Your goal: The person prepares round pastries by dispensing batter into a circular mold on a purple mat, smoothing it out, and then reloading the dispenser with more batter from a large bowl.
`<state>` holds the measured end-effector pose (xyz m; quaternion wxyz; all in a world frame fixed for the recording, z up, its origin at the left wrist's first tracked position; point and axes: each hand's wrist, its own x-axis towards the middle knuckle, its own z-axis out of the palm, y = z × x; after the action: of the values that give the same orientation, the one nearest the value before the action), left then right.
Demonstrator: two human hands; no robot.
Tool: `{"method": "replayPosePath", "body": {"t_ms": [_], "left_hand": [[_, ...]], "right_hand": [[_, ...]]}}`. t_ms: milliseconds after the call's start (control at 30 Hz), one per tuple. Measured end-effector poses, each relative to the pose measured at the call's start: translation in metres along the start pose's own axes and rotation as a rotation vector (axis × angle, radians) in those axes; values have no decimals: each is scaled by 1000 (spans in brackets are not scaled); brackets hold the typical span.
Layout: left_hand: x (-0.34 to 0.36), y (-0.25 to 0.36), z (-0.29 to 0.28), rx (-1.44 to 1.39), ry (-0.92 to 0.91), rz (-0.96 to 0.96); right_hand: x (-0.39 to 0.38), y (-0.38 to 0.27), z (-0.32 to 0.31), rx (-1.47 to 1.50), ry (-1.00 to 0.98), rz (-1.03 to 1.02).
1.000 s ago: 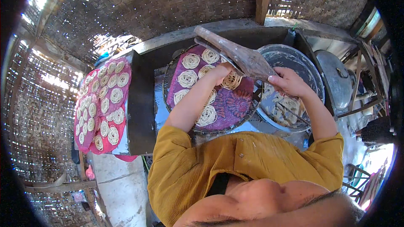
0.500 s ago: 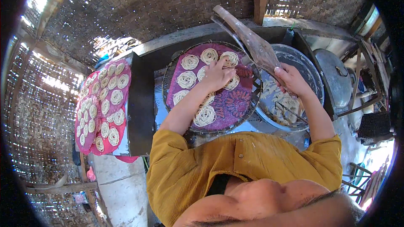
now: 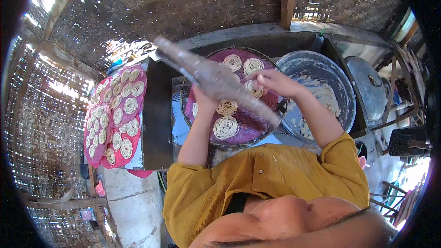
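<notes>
A long wooden hand press, thick in the middle and blurred by motion, slants over the round tray. My left hand is closed around its middle from below, with most of the fingers hidden behind the wood. Just right of the press, my right hand reaches over the tray. Its fingers stretch leftward, partly apart, close above a noodle coil; contact is unclear. Purple patterned cloth lines the tray, and more pale noodle coils lie on it, some covered by the press.
A large basin with pale dough stands right of the tray. Beyond it is a lidded metal pot. On the left, a pink cloth carries many noodle coils. Dark boards edge the work area, with a woven wall behind.
The press has passed from my right hand to my left and swung leftward across the tray. My right hand has moved left from above the basin to the coils; my left has drawn back from them.
</notes>
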<state>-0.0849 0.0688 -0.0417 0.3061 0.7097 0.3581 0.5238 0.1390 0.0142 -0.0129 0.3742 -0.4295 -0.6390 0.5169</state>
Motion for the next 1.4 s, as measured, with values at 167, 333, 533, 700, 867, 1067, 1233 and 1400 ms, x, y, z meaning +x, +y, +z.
{"method": "replayPosePath", "body": {"t_ms": [167, 333, 533, 700, 867, 1067, 1233, 1400], "left_hand": [[-62, -38, -64, -504, 249, -313], [-88, -56, -136, -711, 679, -750], [-112, -60, -176, 340, 585, 14], [-117, -61, -177, 325, 616, 87], [-120, -66, -176, -103, 619, -166], [-122, -67, -176, -303, 562, -294], [-116, -59, -177, 165, 355, -37], [-93, -1, -137, -474, 392, -401]], "right_hand": [[25, 65, -29, -570, 259, 324], [34, 82, -28, -836, 327, 309], [37, 87, -27, -891, 351, 289], [40, 83, -24, -958, 277, 382], [36, 75, -21, -978, 242, 357], [7, 63, -19, -846, 227, 308], [-26, 51, -16, -762, 192, 221], [-70, 10, -33, -434, 315, 138]]}}
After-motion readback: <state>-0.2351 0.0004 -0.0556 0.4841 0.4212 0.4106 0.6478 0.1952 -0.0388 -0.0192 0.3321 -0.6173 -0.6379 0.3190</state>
